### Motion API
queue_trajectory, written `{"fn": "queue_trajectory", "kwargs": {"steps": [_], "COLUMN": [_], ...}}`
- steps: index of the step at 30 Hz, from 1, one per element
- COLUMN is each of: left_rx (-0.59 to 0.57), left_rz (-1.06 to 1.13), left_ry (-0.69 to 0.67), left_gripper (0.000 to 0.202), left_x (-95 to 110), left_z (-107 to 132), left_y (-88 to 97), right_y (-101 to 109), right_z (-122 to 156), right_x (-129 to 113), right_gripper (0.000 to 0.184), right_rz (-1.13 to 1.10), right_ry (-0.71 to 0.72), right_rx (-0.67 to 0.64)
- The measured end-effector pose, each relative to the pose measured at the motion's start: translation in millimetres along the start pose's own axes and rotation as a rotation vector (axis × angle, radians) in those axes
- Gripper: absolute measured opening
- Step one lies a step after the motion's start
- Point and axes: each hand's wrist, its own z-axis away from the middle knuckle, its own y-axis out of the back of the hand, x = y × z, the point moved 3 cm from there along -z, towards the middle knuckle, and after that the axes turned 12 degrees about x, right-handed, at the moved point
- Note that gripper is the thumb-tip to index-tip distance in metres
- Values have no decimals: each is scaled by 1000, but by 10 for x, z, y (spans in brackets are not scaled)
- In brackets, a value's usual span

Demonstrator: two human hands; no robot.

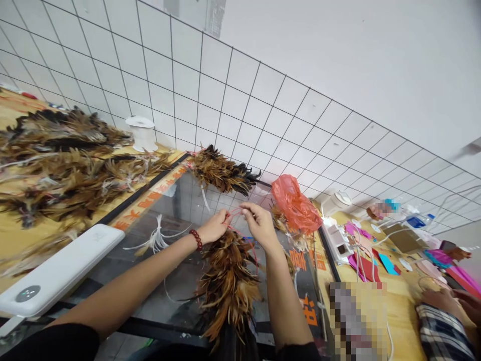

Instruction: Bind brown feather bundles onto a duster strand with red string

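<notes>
My left hand (216,226), with a red bead bracelet at the wrist, pinches a thin red string (235,212) near the top of a bundle of brown and black feathers (229,281). The other side of that string is pinched by my right hand (257,223), a little higher and to the right. Between my forearms the bundle hangs toward me over the glass tabletop (180,291), its dark tips low in view. A second feather bundle (225,170) lies at the glass's far edge. White strands fan out in a tuft (156,238) left of my hands.
A long white device (63,271) lies at the left. Beyond it are heaped feathers (75,165) and a white spool (142,133). A red plastic bag (293,203) and a white power strip (337,240) sit right. At far right, another person's plaid sleeve (445,331) shows near coloured paper pieces.
</notes>
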Motion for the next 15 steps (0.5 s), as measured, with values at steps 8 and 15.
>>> {"fn": "queue_trajectory", "kwargs": {"steps": [8,15], "left_rx": [-88,-281], "left_rz": [-43,276], "left_ry": [-84,120], "left_gripper": [29,38], "left_x": [82,124], "left_z": [-4,-16], "left_y": [69,213], "right_y": [-323,-163], "right_z": [90,53], "right_x": [133,411], "right_gripper": [47,26], "right_rz": [573,297], "right_ry": [318,33], "right_rx": [-285,-303]}}
